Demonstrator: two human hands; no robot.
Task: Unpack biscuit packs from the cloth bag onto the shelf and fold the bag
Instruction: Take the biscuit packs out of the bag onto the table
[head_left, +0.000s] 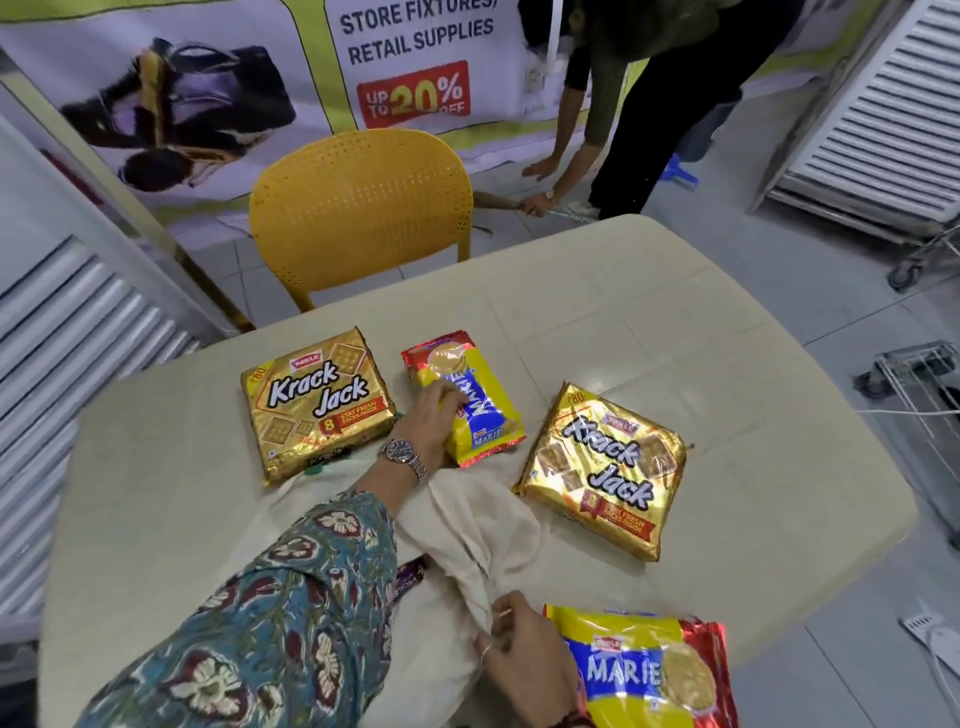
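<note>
A cream cloth bag (467, 525) lies crumpled on the beige table (727, 364). My left hand (431, 415) grips a yellow-and-blue Marie biscuit pack (478, 410) lying just past the bag. My right hand (519, 660) pinches the bag's cloth near the table's front edge. One gold Krack Jack pack (317, 402) lies on the left, partly on the bag. A second Krack Jack pack (605, 467) lies on the right. Another Marie pack (649, 675) sits at the front right beside my right hand. A dark purple pack (408, 577) peeks out under my left sleeve.
A yellow plastic chair (358, 208) stands at the table's far side. Behind it a person (649, 104) bends to the floor by a store banner (415, 57). White slatted shelf panels stand at the left (67, 322) and far right (878, 119). A wire cart (914, 384) is on the right.
</note>
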